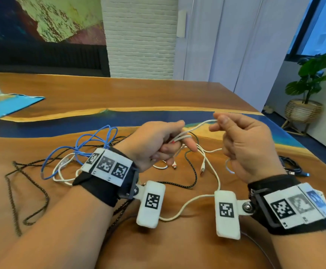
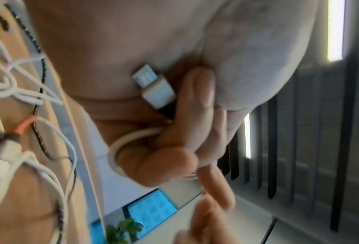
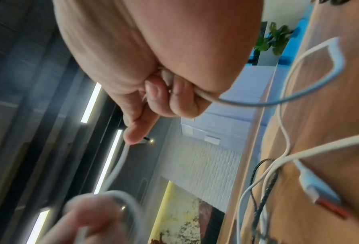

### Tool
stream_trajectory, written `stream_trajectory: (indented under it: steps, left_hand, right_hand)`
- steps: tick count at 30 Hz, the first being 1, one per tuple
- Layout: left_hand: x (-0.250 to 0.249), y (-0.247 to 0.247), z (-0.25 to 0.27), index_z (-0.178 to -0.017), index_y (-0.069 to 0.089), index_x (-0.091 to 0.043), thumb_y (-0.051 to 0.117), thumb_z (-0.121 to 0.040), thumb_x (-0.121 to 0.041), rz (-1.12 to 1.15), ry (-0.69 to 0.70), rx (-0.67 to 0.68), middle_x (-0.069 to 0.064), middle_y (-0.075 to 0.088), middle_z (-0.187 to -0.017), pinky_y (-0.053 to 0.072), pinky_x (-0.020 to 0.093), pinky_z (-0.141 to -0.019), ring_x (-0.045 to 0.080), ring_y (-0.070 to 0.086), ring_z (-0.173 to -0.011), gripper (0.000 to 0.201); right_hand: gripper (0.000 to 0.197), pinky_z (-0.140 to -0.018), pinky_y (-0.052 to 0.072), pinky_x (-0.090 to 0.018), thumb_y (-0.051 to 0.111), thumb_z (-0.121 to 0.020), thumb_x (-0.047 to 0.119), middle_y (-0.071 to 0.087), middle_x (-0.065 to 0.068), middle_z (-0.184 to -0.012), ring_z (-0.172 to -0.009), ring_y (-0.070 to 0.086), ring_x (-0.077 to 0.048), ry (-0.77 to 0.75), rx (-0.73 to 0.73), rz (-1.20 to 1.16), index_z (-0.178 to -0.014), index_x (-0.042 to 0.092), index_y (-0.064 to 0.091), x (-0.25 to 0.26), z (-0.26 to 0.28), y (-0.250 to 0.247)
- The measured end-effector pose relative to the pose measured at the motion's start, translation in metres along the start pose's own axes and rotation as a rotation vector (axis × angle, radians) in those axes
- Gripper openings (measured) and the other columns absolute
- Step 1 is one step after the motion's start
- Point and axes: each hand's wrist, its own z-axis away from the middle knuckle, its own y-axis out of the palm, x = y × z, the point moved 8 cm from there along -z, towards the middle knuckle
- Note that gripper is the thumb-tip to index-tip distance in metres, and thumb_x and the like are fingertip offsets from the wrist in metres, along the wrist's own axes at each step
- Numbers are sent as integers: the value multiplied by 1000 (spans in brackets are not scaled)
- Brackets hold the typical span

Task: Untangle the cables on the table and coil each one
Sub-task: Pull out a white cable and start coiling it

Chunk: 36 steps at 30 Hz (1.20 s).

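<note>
My left hand (image 1: 166, 140) holds loops of a white cable (image 1: 197, 128) above the table, fingers curled round them. In the left wrist view the cable's white USB plug (image 2: 155, 87) lies against the palm and a loop wraps the fingers (image 2: 199, 99). My right hand (image 1: 241, 142) pinches the same white cable (image 3: 120, 161) between thumb and forefinger, and a strand also runs through its curled fingers (image 3: 174, 97). On the wooden table (image 1: 158, 90) below lie a blue cable (image 1: 92, 140), a black braided cable (image 1: 192, 169) and more white cable (image 1: 214, 171) with red-tipped plugs (image 3: 328, 203).
A dark cable bundle (image 1: 292, 167) lies by the table's right edge. A blue sheet (image 1: 9, 107) sits at the far left. A potted plant (image 1: 309, 88) stands on the floor beyond the right edge. A blue resin band (image 1: 119, 119) crosses the tabletop.
</note>
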Motion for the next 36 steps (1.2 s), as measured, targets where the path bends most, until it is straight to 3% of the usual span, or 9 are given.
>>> stream_trajectory:
  steps: [5, 9, 11, 14, 20, 22, 25, 31, 36]
  left_hand:
    - [-17, -3, -1, -113, 71, -3, 36, -107, -23, 565, 133, -30, -8, 29, -57, 42, 21, -49, 4, 25, -39, 40]
    - [-22, -18, -4, -131, 59, 0, 40, -109, -21, 768, 289, -252, -3, 59, -69, 62, 30, -82, 9, 61, -55, 36]
    - [-19, -25, -4, -133, 57, -3, 44, -108, -17, 691, 305, -361, 3, 74, -84, 55, 36, -96, 17, 74, -80, 32]
    - [-17, -27, -3, -137, 56, -9, 44, -108, -11, 287, 266, -454, 4, 76, -89, 50, 35, -89, 18, 74, -92, 31]
    - [-5, -7, -5, -101, 73, -1, 50, -107, -16, -243, 75, -224, -2, 59, -62, 47, 27, -57, 19, 49, -53, 28]
    - [-6, 0, -1, -76, 70, -8, 43, -109, -34, -257, 33, -162, -1, 42, -52, 42, 31, -58, 14, 35, -46, 50]
    - [-4, 4, -1, -71, 69, -9, 37, -108, -48, -300, -18, -125, -4, 29, -50, 37, 30, -57, 14, 27, -46, 62]
    - [-15, 5, 2, -79, 70, -8, 43, -100, -34, 480, 73, 20, -8, 16, -52, 35, 22, -44, 10, 10, -41, 44]
    - [-31, -22, -2, -134, 55, 3, 33, -109, -22, 782, 332, -173, -4, 43, -68, 55, 27, -78, 9, 43, -54, 42]
  right_hand:
    - [15, -39, 32, -15, 62, -99, 14, 76, -12, -86, -42, 39, -6, 66, 17, 224, -103, 15, 77, -11, -1, -4]
    - [20, -41, 36, -13, 62, -99, 10, 78, -5, -85, -40, 44, -4, 107, 304, 447, -102, 22, 78, -20, 14, 40]
    - [17, -41, 36, -20, 64, -99, 15, 78, -4, -83, -45, 41, -16, 178, 436, 504, -98, 22, 79, -28, 24, 54]
    - [18, -42, 35, -18, 69, -96, 20, 74, -10, -71, -46, 40, -19, 225, 550, 481, -89, 8, 80, -32, 35, 65]
    - [18, -48, 37, -10, 69, -94, 13, 55, -1, -54, -45, 48, 0, 63, 371, 312, -88, -2, 77, -9, 19, 49]
    - [19, -48, 35, -11, 73, -91, 15, 54, 4, -52, -43, 45, -1, 43, 235, 285, -82, -2, 73, -8, 11, 34]
    - [35, -48, 38, -15, 81, -82, 25, 49, 2, -53, -46, 41, -5, -24, 128, 375, -75, -4, 63, -8, 7, 23]
    - [17, -42, 34, -19, 66, -96, 22, 49, 5, -53, -46, 39, -8, 61, 133, 214, -94, 9, 77, -18, 4, 22]
    - [27, -43, 38, -26, 52, -105, 14, 59, -4, -63, -44, 37, -13, 235, 427, 296, -118, 24, 73, -41, 19, 47]
